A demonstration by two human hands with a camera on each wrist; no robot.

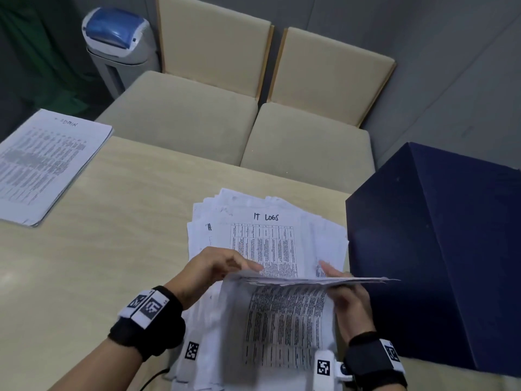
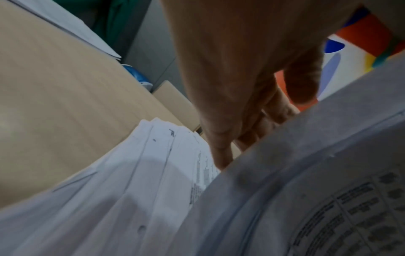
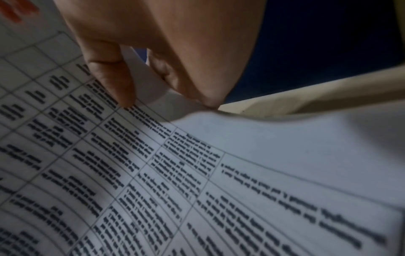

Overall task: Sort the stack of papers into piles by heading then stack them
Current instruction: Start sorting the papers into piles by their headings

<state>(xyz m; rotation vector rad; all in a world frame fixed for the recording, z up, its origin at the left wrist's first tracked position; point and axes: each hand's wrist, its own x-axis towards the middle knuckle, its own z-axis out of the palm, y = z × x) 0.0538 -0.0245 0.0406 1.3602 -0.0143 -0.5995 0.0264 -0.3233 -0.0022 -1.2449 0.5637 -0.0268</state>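
Observation:
A loose, fanned stack of papers (image 1: 318, 230) lies on the beige table (image 1: 127, 221) in front of me. Its exposed sheet is headed "IT LOGS" (image 1: 265, 217). Both hands hold a bundle of upper sheets (image 1: 284, 320) bent back toward me, printed table facing up. My left hand (image 1: 225, 266) grips the bundle's raised edge at the left, fingers (image 2: 221, 155) behind the sheets (image 2: 306, 173). My right hand (image 1: 346, 292) pinches the right part of that edge, thumb (image 3: 114, 83) on the printed sheet (image 3: 197, 173). A separate pile headed "ADMIN" (image 1: 48, 162) lies at the table's far left.
A large dark blue box (image 1: 437, 249) stands on the table right beside the stack. Two beige chairs (image 1: 197, 114) sit behind the table's far edge. A white and blue bin (image 1: 118, 43) stands at the back left.

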